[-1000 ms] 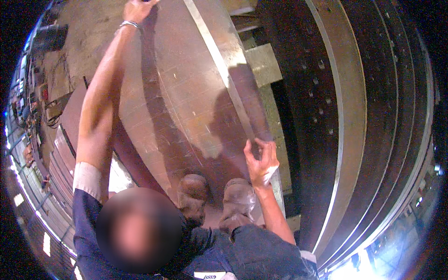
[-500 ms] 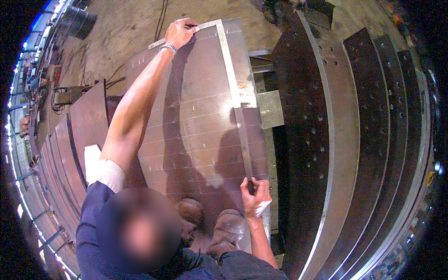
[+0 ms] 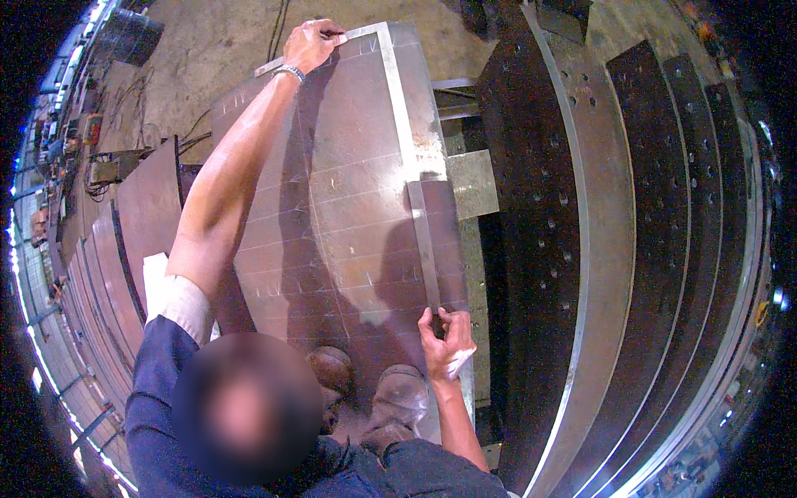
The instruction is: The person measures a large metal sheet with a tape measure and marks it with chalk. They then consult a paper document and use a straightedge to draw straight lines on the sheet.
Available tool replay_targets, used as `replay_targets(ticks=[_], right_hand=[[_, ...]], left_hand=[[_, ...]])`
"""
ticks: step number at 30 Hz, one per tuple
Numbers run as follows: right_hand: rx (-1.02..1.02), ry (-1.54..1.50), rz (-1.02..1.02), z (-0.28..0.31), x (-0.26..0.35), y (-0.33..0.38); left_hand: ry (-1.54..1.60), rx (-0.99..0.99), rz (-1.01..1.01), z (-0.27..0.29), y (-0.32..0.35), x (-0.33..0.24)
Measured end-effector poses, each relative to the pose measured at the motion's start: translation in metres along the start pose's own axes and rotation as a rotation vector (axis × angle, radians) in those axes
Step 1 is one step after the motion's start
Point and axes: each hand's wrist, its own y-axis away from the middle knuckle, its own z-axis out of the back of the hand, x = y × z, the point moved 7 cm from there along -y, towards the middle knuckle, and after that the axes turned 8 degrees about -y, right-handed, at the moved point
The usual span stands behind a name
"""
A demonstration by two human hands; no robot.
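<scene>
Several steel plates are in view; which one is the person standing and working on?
The lighter plate with scribed grid lines, under the boots. Both hands hold a square on it; the dark plates beside it have holes.

Long metal straightedge [image 3: 413, 149] laid on a brown steel plate [image 3: 332, 199]

The straightedge was a thin, pale grey L-shaped strip, lying flat along the plate's right side, its short arm running left along the far edge. The plate was broad, rust-brown, flat, and scored with faint chalk lines in rows across it and a curved line down its length. The strip's near end sat by the plate's near right corner
</scene>
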Motion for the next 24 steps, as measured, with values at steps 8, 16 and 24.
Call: replay_targets(ticks=[8,16,24], right_hand=[[0.014,0.010,0.000,0.000,-0.002,0.002],[0.023,0.005,-0.006,-0.002,0.001,0.001],[0.031,0.003,0.005,-0.002,-0.002,0.000]], left_hand=[[-0.007,0.021,0.014,0.006,0.003,-0.002],[0.002,0.011,0.000,0.004,0.002,0.005],[-0.056,-0.025,0.004,0.006,0.002,-0.002]])
